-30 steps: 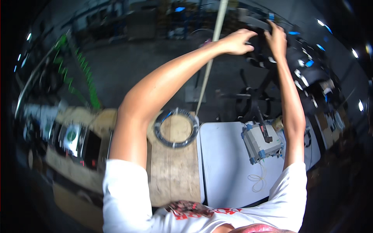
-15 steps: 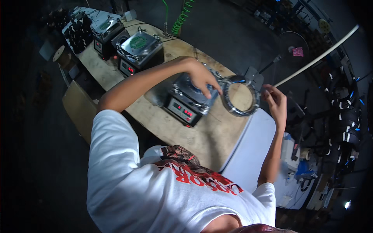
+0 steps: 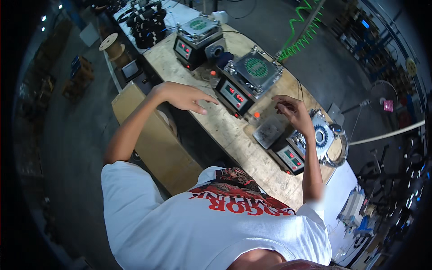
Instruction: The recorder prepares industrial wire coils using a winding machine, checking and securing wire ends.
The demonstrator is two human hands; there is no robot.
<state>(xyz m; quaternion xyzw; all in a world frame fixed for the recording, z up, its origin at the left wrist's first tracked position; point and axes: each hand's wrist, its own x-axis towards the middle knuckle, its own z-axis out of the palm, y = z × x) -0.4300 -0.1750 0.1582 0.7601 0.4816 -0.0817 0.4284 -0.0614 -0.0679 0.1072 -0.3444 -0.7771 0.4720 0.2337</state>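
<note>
My left hand (image 3: 184, 96) is in the air over the near edge of the wooden table, fingers stretched and holding nothing. It is nearest the middle machine (image 3: 234, 96), a dark box with red digits and a metal top bearing a green patterned disc (image 3: 256, 68). My right hand (image 3: 294, 116) hovers between that machine and the right-hand machine (image 3: 290, 157), its fingers loosely bent and apart, with nothing visible in them. The right-hand machine's metal top carries a blue-centred ring (image 3: 320, 136), partly behind my right forearm. Beside it lies a dark wrapped ring-shaped coil (image 3: 344, 153).
A clear plastic container (image 3: 268, 132) and orange-capped bottles (image 3: 213, 77) stand between the machines. Farther left are another machine (image 3: 198, 38) and a pile of black coils (image 3: 146, 27). A tan bench (image 3: 155, 146) is near my left side. A green coiled hose (image 3: 294, 47) hangs behind the table.
My view has turned left along the table. My left hand has come off the right-hand machine, and my right hand has moved left, away from beside the dark coil.
</note>
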